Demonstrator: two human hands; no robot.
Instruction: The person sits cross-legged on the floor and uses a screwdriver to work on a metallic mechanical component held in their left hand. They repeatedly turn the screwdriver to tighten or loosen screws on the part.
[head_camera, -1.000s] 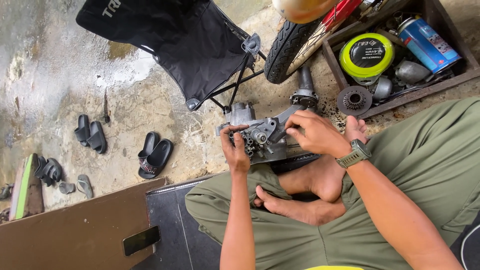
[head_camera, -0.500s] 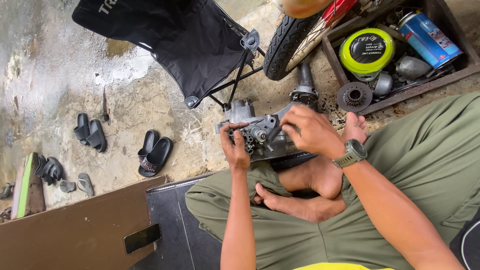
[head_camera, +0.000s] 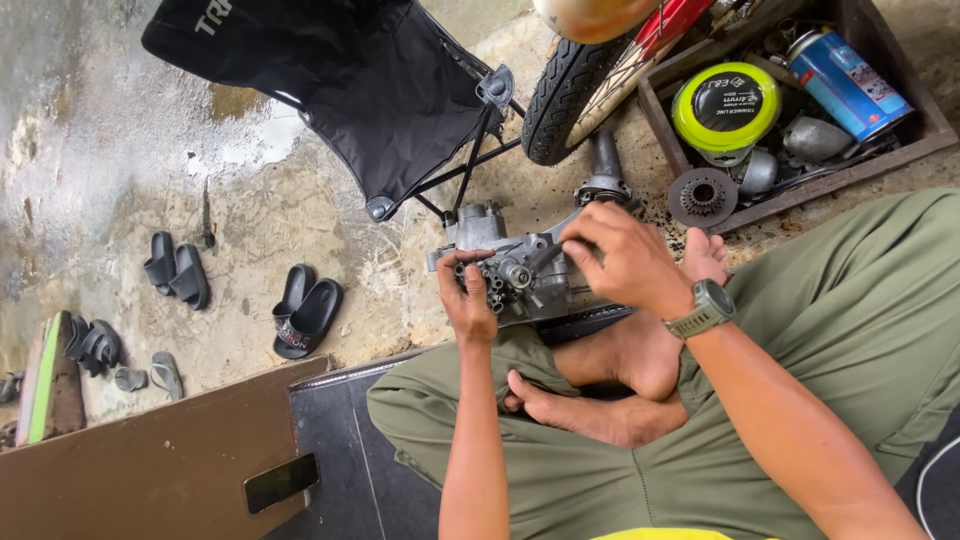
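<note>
A grey cast-metal engine part with small tubes and bolts (head_camera: 520, 272) rests on the concrete floor (head_camera: 250, 215), just in front of the person's crossed bare feet (head_camera: 600, 385). The left hand (head_camera: 468, 298) holds its near left edge, the thumb and fingers pressed on the metal. The right hand (head_camera: 628, 262), with a green wristwatch (head_camera: 703, 308), lies over the right side of the part, and its fingertips pinch a small dark piece on top; I cannot tell what this piece is. Behind the part stand a black folding fabric chair (head_camera: 350, 90) and a black motorcycle tyre (head_camera: 565, 95). To the right, a dark wooden box (head_camera: 890, 150) holds a yellow-green spool (head_camera: 727, 107) and a blue spray can (head_camera: 845, 85). Black sandals (head_camera: 305, 312) lie to the left.
</note>
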